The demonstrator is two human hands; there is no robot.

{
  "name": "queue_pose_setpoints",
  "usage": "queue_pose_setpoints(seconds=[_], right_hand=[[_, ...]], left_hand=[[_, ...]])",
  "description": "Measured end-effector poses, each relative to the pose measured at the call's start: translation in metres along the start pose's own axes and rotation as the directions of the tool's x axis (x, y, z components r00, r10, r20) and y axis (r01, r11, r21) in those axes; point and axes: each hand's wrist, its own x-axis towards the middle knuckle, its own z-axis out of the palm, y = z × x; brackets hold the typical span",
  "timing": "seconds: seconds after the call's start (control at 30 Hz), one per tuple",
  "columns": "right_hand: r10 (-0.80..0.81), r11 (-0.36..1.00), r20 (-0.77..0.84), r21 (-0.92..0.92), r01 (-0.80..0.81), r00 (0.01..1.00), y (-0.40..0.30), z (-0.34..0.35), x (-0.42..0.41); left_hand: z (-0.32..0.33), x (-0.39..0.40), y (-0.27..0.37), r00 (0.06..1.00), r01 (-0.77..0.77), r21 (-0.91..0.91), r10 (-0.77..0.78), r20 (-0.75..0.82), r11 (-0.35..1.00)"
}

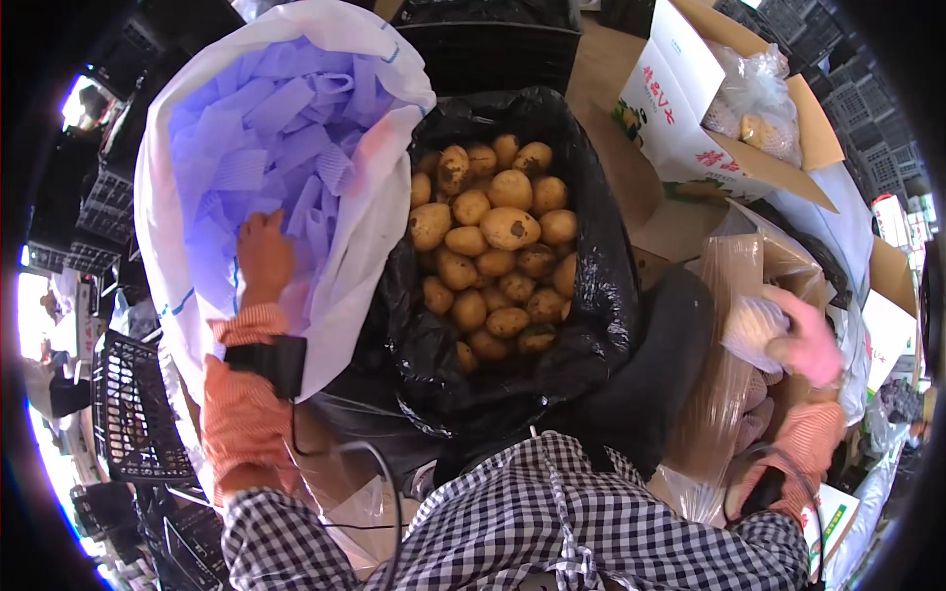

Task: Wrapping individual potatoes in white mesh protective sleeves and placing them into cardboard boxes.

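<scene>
My left hand [266, 255] reaches into a large white woven sack [384, 244] full of loose foam net sleeves [292, 107]. Its fingers touch the sleeves, but whether they grip one is hidden. My right hand [805, 343], slightly blurred, holds a potato in a foam net sleeve [755, 332] over a plastic-lined cardboard box [728, 273]. Lower in that box lie more sleeved potatoes [754, 421]. Between my arms, bare potatoes [510, 227], some with dirt on them, fill a container lined with a black plastic bag [602, 295].
Behind the right-hand box stands an open printed carton [665, 111] with a clear bag of sleeved potatoes [768, 111]. A black plastic crate [137, 414] is at the left. A cable [388, 473] loops near my left forearm. Black crates [872, 111] are stacked at the far right.
</scene>
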Motion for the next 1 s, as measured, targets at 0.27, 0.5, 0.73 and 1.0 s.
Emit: queue_pose_setpoints(seconds=[0.27,0.5,0.73,1.0], right_hand=[[-0.435,0.683,-0.011,-0.656,0.322,0.9,-0.036,0.139,0.152],[-0.214,0.143,0.19,-0.964,0.223,0.958,0.016,0.22,0.28],[-0.159,0.939,-0.214,0.269,0.214,0.964,0.012,0.236,0.2],[-0.508,0.779,-0.379,0.182,0.6,0.774,-0.002,0.283,0.159]], left_hand=[[0.013,-0.01,-0.021,0.952,-0.126,0.315,0.026,0.304,0.941],[-0.069,-0.038,0.004,0.994,-0.065,-0.424,0.096,0.054,0.903],[-0.058,-0.048,0.114,0.977,0.162,-0.864,-0.199,0.073,0.478],[-0.058,-0.074,0.251,0.998,0.053,-0.954,-0.039,0.044,0.294]])
